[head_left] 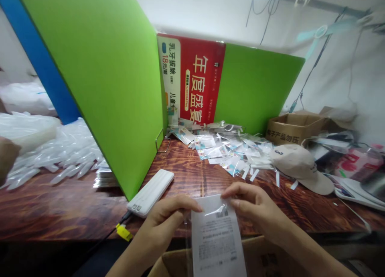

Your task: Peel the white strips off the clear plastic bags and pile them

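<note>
Between hands (210,214) (both pinching): printed white packet (217,239)

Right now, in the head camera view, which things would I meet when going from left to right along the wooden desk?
Clear plastic pieces → green divider panel → white power bank → left hand → white printed packet → right hand → beige cap

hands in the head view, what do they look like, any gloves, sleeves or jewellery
Both the left hand and the right hand are bare: no gloves, rings or watch show. The forearms are uncovered as far as the picture's lower edge, with no sleeve in view. Fingernails look short and unpainted.
</note>
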Action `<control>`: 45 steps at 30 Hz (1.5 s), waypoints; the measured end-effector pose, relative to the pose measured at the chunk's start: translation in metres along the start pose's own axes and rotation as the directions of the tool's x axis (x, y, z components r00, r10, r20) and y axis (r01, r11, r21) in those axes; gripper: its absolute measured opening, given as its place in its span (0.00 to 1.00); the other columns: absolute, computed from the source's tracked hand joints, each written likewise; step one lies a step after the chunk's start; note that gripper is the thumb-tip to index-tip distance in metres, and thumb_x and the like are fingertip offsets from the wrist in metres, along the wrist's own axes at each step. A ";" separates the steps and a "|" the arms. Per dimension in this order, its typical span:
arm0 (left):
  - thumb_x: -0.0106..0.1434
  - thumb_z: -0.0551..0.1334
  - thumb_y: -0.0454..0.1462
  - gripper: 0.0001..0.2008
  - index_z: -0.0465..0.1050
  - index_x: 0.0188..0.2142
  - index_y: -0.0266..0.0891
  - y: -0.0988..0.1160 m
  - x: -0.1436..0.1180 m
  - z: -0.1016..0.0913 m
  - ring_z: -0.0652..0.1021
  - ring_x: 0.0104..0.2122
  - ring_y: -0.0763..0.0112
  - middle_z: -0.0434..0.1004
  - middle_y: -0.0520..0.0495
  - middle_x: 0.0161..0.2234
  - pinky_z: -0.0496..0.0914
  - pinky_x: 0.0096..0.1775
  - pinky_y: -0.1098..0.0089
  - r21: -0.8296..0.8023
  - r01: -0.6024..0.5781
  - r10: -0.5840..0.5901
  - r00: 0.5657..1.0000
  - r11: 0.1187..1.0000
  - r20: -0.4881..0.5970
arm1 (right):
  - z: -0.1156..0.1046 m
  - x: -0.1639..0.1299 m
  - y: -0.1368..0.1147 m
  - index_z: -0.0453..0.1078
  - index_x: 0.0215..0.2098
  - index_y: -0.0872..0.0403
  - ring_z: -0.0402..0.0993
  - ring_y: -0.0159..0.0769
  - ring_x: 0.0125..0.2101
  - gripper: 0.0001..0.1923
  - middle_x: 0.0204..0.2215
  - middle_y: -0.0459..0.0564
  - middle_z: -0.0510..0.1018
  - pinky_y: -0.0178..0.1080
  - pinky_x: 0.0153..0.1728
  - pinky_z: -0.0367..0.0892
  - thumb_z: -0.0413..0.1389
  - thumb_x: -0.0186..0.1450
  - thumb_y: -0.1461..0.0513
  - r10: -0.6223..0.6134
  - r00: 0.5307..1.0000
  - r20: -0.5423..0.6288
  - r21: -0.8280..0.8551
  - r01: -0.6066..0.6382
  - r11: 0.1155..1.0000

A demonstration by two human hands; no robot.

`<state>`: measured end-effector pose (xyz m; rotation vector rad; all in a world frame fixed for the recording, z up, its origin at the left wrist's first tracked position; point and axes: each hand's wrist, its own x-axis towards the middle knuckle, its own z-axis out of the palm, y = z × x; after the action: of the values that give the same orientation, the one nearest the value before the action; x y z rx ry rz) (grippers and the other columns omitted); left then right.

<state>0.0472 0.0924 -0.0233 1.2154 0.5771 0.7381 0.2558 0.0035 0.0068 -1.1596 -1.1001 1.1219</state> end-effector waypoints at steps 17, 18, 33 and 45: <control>0.59 0.65 0.40 0.10 0.81 0.39 0.41 -0.005 0.008 -0.011 0.79 0.32 0.64 0.81 0.45 0.36 0.73 0.31 0.70 -0.041 -0.045 0.047 0.997 0.998 0.056 | -0.005 0.000 0.002 0.78 0.40 0.51 0.73 0.33 0.36 0.16 0.35 0.46 0.79 0.35 0.37 0.67 0.59 0.53 0.66 0.008 0.997 0.077 -0.059 -0.003 0.998; 0.59 0.65 0.42 0.16 0.78 0.46 0.43 -0.003 0.007 -0.009 0.79 0.32 0.64 0.81 0.46 0.37 0.74 0.31 0.69 -0.107 0.002 0.003 0.999 0.994 0.049 | -0.005 -0.001 0.001 0.79 0.40 0.51 0.73 0.34 0.37 0.17 0.35 0.46 0.79 0.36 0.38 0.67 0.58 0.53 0.67 -0.002 0.998 0.062 -0.043 0.005 0.999; 0.59 0.68 0.46 0.61 0.13 0.66 0.46 -0.018 -0.003 0.009 0.81 0.39 0.60 0.77 0.38 0.50 0.72 0.44 0.58 -0.044 0.131 -0.095 0.881 0.990 0.464 | -0.002 -0.005 0.009 0.65 0.56 0.49 0.71 0.40 0.41 0.26 0.42 0.50 0.75 0.43 0.43 0.65 0.61 0.60 0.57 -0.188 0.982 0.013 -0.552 0.164 0.818; 0.61 0.68 0.43 0.58 0.16 0.67 0.45 -0.041 -0.015 0.014 0.79 0.44 0.57 0.79 0.40 0.45 0.69 0.44 0.62 0.089 0.198 -0.212 0.784 0.976 0.583 | 0.002 -0.005 0.007 0.64 0.56 0.55 0.66 0.32 0.27 0.24 0.26 0.43 0.70 0.34 0.29 0.60 0.58 0.64 0.56 0.045 0.973 0.226 -0.404 0.051 0.913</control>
<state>0.0566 0.0652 -0.0589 1.2975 0.1873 0.1377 0.2527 -0.0003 -0.0005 -1.3695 -1.5719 1.0716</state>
